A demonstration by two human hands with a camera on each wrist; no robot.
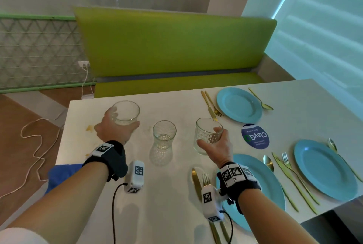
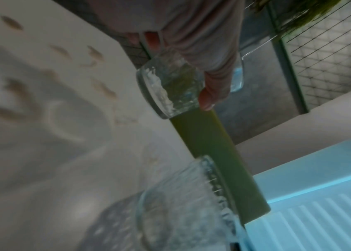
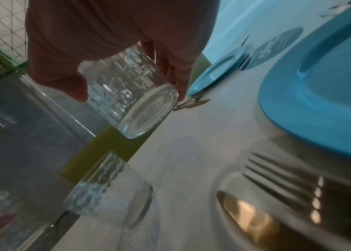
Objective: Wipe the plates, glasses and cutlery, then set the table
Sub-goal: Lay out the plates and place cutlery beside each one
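My left hand [image 1: 115, 128] grips a clear patterned glass [image 1: 125, 113], lifted above the white table [image 1: 167, 204] at its far left; the left wrist view shows this glass [image 2: 170, 84] with fingers round it. My right hand [image 1: 215, 145] holds a second glass [image 1: 207, 133] off the table, also seen in the right wrist view as a glass [image 3: 127, 91] in the fingers. A third glass [image 1: 164, 135] stands free between both hands. Three blue plates [image 1: 238, 105] [image 1: 324, 169] [image 1: 261, 186] lie with gold cutlery [image 1: 211, 106] beside them.
A green bench [image 1: 172, 47] runs behind the table. A round blue coaster [image 1: 255, 136] lies between the plates. Yellowish stains [image 1: 90, 128] mark the table's left part. A blue cloth [image 1: 62, 173] sits at the near left edge. White cables [image 1: 33, 145] trail on the floor.
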